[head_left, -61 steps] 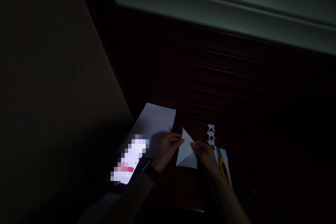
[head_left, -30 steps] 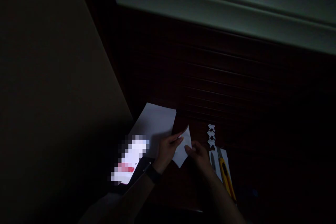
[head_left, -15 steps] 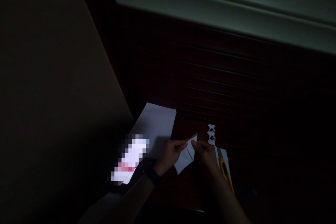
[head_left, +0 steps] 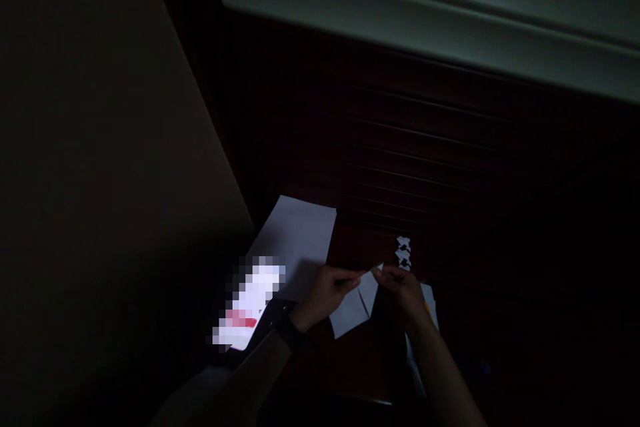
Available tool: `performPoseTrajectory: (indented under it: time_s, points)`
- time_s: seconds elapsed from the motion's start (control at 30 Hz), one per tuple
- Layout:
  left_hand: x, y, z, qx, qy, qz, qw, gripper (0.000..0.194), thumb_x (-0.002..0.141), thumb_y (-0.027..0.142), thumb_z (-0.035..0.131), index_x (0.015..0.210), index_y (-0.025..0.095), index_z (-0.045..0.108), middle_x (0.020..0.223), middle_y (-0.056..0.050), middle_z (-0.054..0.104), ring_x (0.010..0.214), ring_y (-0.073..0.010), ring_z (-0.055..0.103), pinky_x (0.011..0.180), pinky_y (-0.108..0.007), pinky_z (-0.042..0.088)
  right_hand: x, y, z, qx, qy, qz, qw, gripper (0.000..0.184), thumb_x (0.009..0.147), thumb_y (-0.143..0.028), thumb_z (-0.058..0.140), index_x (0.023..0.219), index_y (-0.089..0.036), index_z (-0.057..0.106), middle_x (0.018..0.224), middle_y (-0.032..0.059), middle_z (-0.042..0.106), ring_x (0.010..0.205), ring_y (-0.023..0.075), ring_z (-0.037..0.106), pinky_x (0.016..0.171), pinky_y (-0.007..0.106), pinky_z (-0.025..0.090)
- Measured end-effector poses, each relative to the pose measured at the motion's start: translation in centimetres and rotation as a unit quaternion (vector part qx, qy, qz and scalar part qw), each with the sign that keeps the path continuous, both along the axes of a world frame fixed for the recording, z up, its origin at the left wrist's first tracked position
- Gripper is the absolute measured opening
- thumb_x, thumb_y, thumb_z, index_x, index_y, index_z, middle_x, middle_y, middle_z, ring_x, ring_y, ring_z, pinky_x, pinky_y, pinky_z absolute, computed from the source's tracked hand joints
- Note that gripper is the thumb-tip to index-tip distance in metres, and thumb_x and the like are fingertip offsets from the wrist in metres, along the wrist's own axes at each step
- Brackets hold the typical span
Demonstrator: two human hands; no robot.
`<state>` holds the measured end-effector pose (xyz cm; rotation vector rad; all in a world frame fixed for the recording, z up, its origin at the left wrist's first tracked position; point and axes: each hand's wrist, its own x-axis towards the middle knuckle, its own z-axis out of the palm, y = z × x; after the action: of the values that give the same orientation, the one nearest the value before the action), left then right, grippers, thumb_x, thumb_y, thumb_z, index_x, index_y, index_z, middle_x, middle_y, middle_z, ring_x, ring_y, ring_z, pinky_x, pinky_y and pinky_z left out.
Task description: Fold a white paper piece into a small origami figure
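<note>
In dim light my left hand (head_left: 325, 293) and my right hand (head_left: 404, 292) both pinch the top edge of a small folded white paper (head_left: 354, 307), fingertips nearly touching above its fold. The paper hangs low over a dark wooden table (head_left: 450, 180). A dark watch band sits on my left wrist. Just beyond my right hand lie three small white folded paper pieces (head_left: 403, 252) in a short row.
A larger white sheet (head_left: 295, 233) lies flat left of my hands. A bright blurred-out rectangle (head_left: 247, 307) sits at the near left. White paper (head_left: 430, 303) shows behind my right wrist. A pale wall stands left, a light ledge at the far top.
The small paper went from a flat triangle held at its sides to folded narrower and tilted. Both hands came together at its top edge. My right arm now covers the yellow cutter.
</note>
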<state>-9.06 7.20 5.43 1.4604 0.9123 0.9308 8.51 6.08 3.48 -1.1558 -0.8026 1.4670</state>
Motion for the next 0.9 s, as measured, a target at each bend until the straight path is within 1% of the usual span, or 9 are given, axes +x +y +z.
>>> performPoseTrajectory:
  time_s: [0.1,0.17,0.23,0.37,0.53,0.7,0.9]
  points:
    - [0.1,-0.1,0.0,0.020,0.003,0.013,1.000,0.023,0.077,0.027,0.053,0.096,0.024,0.067,0.099,-0.003,0.067,0.093,-0.0224,0.061,0.084,-0.034,0.046,0.0,0.1,-0.5,0.009,-0.047,-0.022,0.999,0.020,0.063,-0.032,0.071,0.070,-0.014,0.066,0.062,0.0023,0.063,0.055,0.0143,0.055,0.054,0.026,0.040]
    - [0.3,-0.2,-0.2,0.024,0.004,0.022,0.999,0.023,0.077,0.028,0.054,0.095,0.024,0.067,0.100,-0.002,0.066,0.093,-0.0226,0.061,0.084,-0.034,0.046,-0.1,0.2,-0.6,0.020,-0.061,-0.035,0.997,0.021,0.062,-0.034,0.071,0.065,-0.015,0.064,0.058,0.0002,0.060,0.051,0.0126,0.052,0.051,0.025,0.038]
    - [0.5,-0.2,-0.5,0.016,0.009,0.035,0.999,0.023,0.075,0.029,0.056,0.094,0.024,0.067,0.099,-0.002,0.067,0.091,-0.0229,0.062,0.083,-0.034,0.047,-0.3,0.2,-0.6,0.023,-0.080,-0.042,0.996,0.023,0.062,-0.036,0.071,0.062,-0.015,0.064,0.055,-0.0009,0.059,0.048,0.0116,0.049,0.049,0.024,0.036]
    - [0.9,-0.1,-1.1,-0.004,0.026,0.069,0.997,0.025,0.070,0.030,0.061,0.093,0.024,0.068,0.097,-0.002,0.067,0.089,-0.0237,0.063,0.081,-0.033,0.047,-0.5,0.1,-0.7,0.027,-0.130,-0.048,0.990,0.023,0.063,-0.038,0.070,0.063,-0.015,0.064,0.057,-0.0004,0.059,0.049,0.0118,0.049,0.048,0.023,0.035]
    - [1.1,-0.2,-1.5,-0.003,0.012,0.073,0.997,0.023,0.072,0.029,0.059,0.093,0.024,0.068,0.098,-0.003,0.067,0.091,-0.0233,0.062,0.084,-0.034,0.045,-0.4,0.0,-0.9,0.024,-0.113,-0.064,0.991,0.026,0.063,-0.040,0.069,0.071,-0.015,0.066,0.059,0.0012,0.061,0.051,0.0146,0.052,0.049,0.026,0.038]
    - [1.2,-0.2,-1.4,-0.007,0.002,0.079,0.997,0.020,0.072,0.030,0.059,0.088,0.023,0.070,0.095,-0.004,0.068,0.088,-0.0234,0.063,0.081,-0.034,0.047,-0.3,0.1,-0.9,0.012,-0.102,-0.073,0.992,0.026,0.061,-0.037,0.071,0.073,-0.015,0.067,0.061,0.0030,0.064,0.054,0.0174,0.056,0.051,0.028,0.041]
    - [1.1,-0.2,-1.4,0.000,0.004,0.054,0.999,0.021,0.074,0.030,0.056,0.088,0.023,0.070,0.096,-0.004,0.068,0.086,-0.0239,0.063,0.077,-0.034,0.048,-0.2,0.2,-0.7,0.000,-0.037,-0.084,0.996,0.022,0.060,-0.032,0.073,0.075,-0.017,0.066,0.062,0.0016,0.065,0.054,0.0169,0.058,0.054,0.029,0.043]
